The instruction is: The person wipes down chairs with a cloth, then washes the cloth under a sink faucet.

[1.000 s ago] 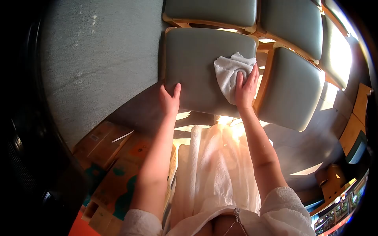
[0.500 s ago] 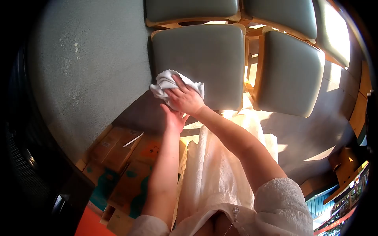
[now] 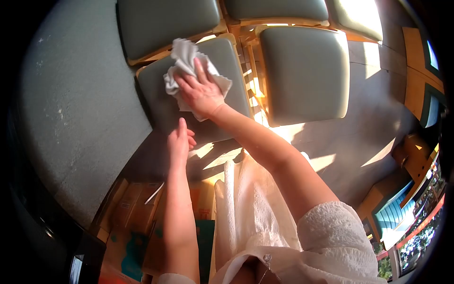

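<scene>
My right hand (image 3: 202, 97) presses a crumpled white cloth (image 3: 185, 56) onto the grey padded seat of a chair (image 3: 156, 85), its fingers lying over the fabric. Part of the cloth bunches up beyond the fingertips, and its scalloped edge shows at the right. Closer to me, my left hand (image 3: 179, 142) hovers by the near edge of the same seat. Its thumb points forward, the fingers are loosely bent and apart, and nothing is in it.
More grey-seated wooden chairs (image 3: 305, 73) stand to the right and behind. A grey table top (image 3: 85, 118) fills the left side. Cardboard boxes (image 3: 137, 208) lie below my left arm, with a thin white strip (image 3: 154, 193) on them. Sunlight falls across the floor (image 3: 331, 142).
My right hand and the cloth have moved forward over the seat. My left hand has separated from the right. The view has shifted, so the chairs appear further left and higher.
</scene>
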Tool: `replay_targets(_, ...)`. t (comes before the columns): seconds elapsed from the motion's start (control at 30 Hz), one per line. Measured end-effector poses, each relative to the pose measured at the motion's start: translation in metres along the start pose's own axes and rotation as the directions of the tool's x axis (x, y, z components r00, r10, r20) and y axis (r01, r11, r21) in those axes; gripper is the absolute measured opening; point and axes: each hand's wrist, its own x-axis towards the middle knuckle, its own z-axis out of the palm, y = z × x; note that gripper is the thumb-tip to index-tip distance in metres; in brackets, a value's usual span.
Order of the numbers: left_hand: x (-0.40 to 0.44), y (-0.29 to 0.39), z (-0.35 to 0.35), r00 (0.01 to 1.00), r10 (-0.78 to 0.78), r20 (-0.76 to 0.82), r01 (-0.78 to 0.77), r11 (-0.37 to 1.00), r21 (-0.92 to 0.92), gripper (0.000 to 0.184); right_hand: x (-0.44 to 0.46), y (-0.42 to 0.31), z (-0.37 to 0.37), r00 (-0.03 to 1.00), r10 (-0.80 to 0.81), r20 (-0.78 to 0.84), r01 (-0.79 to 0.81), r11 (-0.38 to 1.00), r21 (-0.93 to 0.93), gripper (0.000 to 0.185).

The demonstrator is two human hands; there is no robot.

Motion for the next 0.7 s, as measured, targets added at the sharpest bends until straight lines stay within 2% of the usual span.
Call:
replay_targets(0.07,0.009,0.037,0.008,0.995,0.093,-0.022,-0.095,0.992,-0.079,0.053,0.004,0.017,0.002,0.996,-0.072,0.048,0.067,0.993,0.097,0.043)
replay_targets(0.1,0.014,0.055,0.014,0.99,0.139,-0.027,-0.142,0.982,-0.123,0.048,0.002,0.036,-0.007,0.999,-0.036,0.001,0.036,0.998,0.046,0.043)
replay_targets(0.17,0.022,0.085,0.03,0.982,0.19,0.01,-0.187,0.975,-0.121,0.046,-0.006,0.088,-0.039,0.981,0.095,-0.172,-0.127,0.974,-0.187,0.043)
replay_targets(0.23,0.026,0.111,0.05,0.963,0.219,0.157,-0.204,0.973,-0.11,0.046,-0.024,0.131,-0.079,0.919,0.186,-0.349,-0.285,0.923,-0.259,0.045)
replay_targets(0.3,0.04,0.123,0.073,0.944,0.252,0.214,-0.239,0.967,-0.089,0.053,-0.035,0.142,-0.09,0.929,0.211,-0.303,-0.304,0.904,-0.301,0.047)
replay_targets(0.37,0.059,0.125,0.084,0.979,0.044,0.201,-0.046,0.999,0.007,0.062,-0.035,0.144,-0.088,0.932,0.271,-0.24,-0.334,0.899,-0.282,0.049)
replay_targets(0.4,0.068,0.127,0.084,0.98,-0.01,0.197,0.004,0.999,0.032,0.069,-0.028,0.147,-0.086,0.937,0.276,-0.214,-0.328,0.906,-0.269,0.049)
replay_targets(0.47,0.07,0.13,0.087,0.983,-0.043,0.177,0.033,0.998,0.06,0.072,-0.024,0.158,-0.089,0.95,0.237,-0.205,-0.283,0.929,-0.237,0.047)
replay_targets(0.5,0.069,0.132,0.088,0.987,-0.045,0.153,0.033,0.997,0.075,0.073,-0.026,0.173,-0.099,0.948,0.223,-0.227,-0.29,0.902,-0.321,0.045)
replay_targets(0.57,0.072,0.132,0.09,0.988,-0.064,0.14,0.05,0.994,0.098,0.074,-0.051,0.227,-0.136,0.844,0.367,-0.392,-0.524,0.722,-0.451,0.043)
replay_targets(0.6,0.074,0.133,0.091,0.988,-0.084,0.129,0.07,0.991,0.11,0.075,-0.073,0.255,-0.161,0.764,0.458,-0.455,-0.645,0.509,-0.57,0.041)
replay_targets(0.63,0.077,0.136,0.091,0.987,-0.08,0.136,0.066,0.992,0.107,0.075,-0.092,0.276,-0.195,0.503,0.822,-0.267,-0.833,0.379,-0.402,0.035)
replay_targets(0.67,0.078,0.135,0.09,0.982,-0.101,0.157,0.084,0.99,0.115,0.076,-0.12,0.303,-0.21,0.309,0.928,-0.21,-0.918,0.234,-0.32,0.034)
replay_targets(0.7,0.078,0.134,0.088,0.977,-0.124,0.173,0.103,0.987,0.122,0.077,-0.135,0.316,-0.227,0.265,0.928,-0.26,-0.934,0.181,-0.307,0.037)
